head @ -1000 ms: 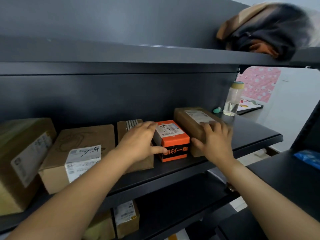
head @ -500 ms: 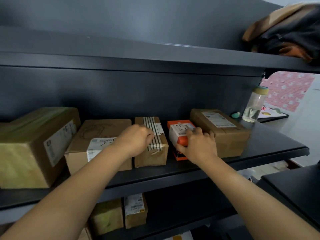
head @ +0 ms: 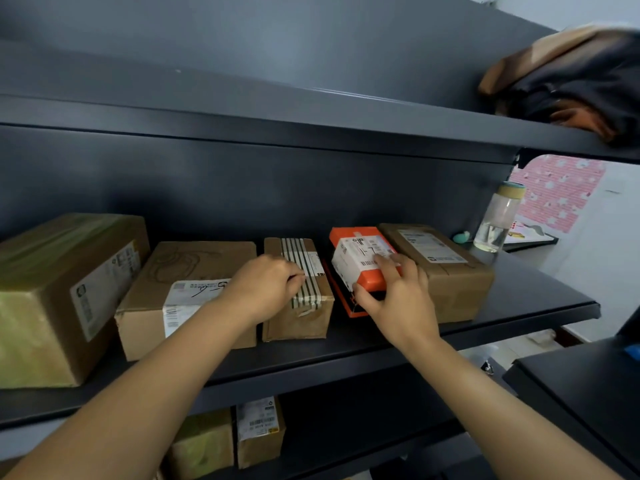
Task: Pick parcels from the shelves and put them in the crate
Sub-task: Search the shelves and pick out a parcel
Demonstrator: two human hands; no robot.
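Observation:
Several parcels stand in a row on the dark middle shelf (head: 519, 317). My right hand (head: 394, 306) grips the small orange box (head: 356, 251) with a white label, thumb on its front and fingers on top; the box is tilted up at its near end. With curled fingers, my left hand (head: 266, 285) rests on top of the narrow striped-tape carton (head: 304, 320). A flat brown carton (head: 194, 265) lies left of it, and another brown carton (head: 450, 275) sits right of the orange box. No crate is in view.
A big taped carton (head: 52, 296) fills the shelf's left end. A clear bottle (head: 498, 220) stands at the right end. A dark bag (head: 571, 84) lies on the upper shelf. Two more parcels (head: 259, 431) sit on the lower shelf. A black surface (head: 581, 382) juts in at lower right.
My right hand went from the brown carton to the orange box and tipped its near end up. My left hand moved from the orange box onto the striped carton.

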